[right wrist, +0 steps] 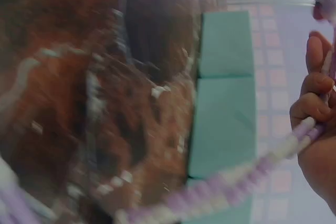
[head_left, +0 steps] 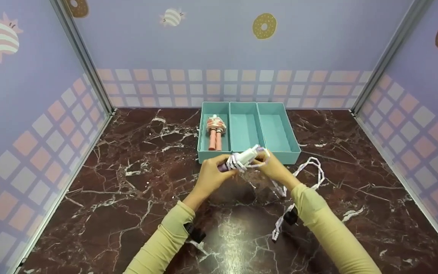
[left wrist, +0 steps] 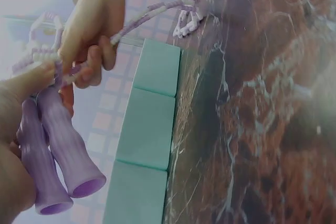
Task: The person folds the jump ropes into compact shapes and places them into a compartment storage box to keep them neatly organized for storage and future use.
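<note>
My left hand [head_left: 211, 177] grips the two purple handles [left wrist: 68, 140] of a beaded jump rope side by side. White and purple beaded cord [head_left: 237, 163] is wrapped round the handles near their white upper part [head_left: 248, 155]. In the left wrist view the hollow purple ends point down. My right hand [head_left: 274, 167] is just to the right, with its fingers curled round the cord, as the right wrist view [right wrist: 317, 103] shows. From there the loose cord [head_left: 319, 173] trails onto the table, partly hidden behind the right forearm.
Beyond the hands stands a teal box [head_left: 249, 156] with three compartments. A wound jump rope with pink handles [head_left: 216, 133] lies in its left compartment. The dark marbled tabletop [head_left: 127, 213] is bounded by patterned panels [head_left: 234, 45] at the back and sides.
</note>
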`<state>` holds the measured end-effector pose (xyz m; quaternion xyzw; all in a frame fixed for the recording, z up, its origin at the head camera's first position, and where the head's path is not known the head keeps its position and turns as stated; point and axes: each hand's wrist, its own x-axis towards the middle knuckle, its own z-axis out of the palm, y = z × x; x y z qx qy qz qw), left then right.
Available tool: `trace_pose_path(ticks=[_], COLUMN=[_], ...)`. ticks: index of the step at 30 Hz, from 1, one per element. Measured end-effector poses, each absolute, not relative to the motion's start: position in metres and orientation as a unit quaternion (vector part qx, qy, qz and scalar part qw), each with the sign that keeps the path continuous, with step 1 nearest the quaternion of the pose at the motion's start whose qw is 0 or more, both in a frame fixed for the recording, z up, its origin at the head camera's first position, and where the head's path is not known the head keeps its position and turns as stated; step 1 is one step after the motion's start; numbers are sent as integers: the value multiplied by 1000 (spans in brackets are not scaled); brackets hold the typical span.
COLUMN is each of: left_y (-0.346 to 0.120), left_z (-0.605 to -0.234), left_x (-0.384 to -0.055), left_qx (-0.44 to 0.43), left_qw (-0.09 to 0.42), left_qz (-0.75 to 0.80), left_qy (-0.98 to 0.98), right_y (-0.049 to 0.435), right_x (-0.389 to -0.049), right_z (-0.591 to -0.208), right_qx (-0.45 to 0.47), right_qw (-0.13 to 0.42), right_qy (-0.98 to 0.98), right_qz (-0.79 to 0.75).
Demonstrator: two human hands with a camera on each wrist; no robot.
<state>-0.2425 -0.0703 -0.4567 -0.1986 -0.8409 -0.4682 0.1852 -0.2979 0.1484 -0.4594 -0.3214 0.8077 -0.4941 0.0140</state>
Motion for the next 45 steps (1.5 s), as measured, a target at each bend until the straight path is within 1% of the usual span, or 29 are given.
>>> trace_pose_path(ticks=[4, 9, 11, 16, 18, 26, 33, 39, 45], left_y=[-68, -65, -65, -62, -61, -61, -65, -66, -60], left_z=[-459, -460, -460, -461, -462, -465, -467, -470, -471], left_x=[-246, -249, -249, -251, -251, -255, -259, -256, -249], left_qx=[-140, -109, -107, -87, -85, -95, -126, -160, -216], left_qw=[176, 167, 179, 226, 238, 279, 303, 302, 276], left_qz=[-525, -561, -555, -509, -487, -388, -249, -142, -75], left_qy=[-820, -803, -805, -826, -836, -873, -911, -929, -934], right_y=[140, 134, 132, 128, 126, 127, 132, 135, 136], right_x=[-289, -278, -273, -260, -256, -241, -230, -227, -224], right_z=[-465, -463, -461, -457, -457, -455, -445, -438, -425], right_qx=[-310, -321, -320, -315, -312, -305, -336, -363, -405], right_qw=[14, -25, -41, -60, -68, -81, -125, -176, -202], right_qy=[820, 845, 856, 871, 875, 898, 914, 909, 891], right_qz=[-481, -427, -405, -372, -364, -307, -191, -105, -21])
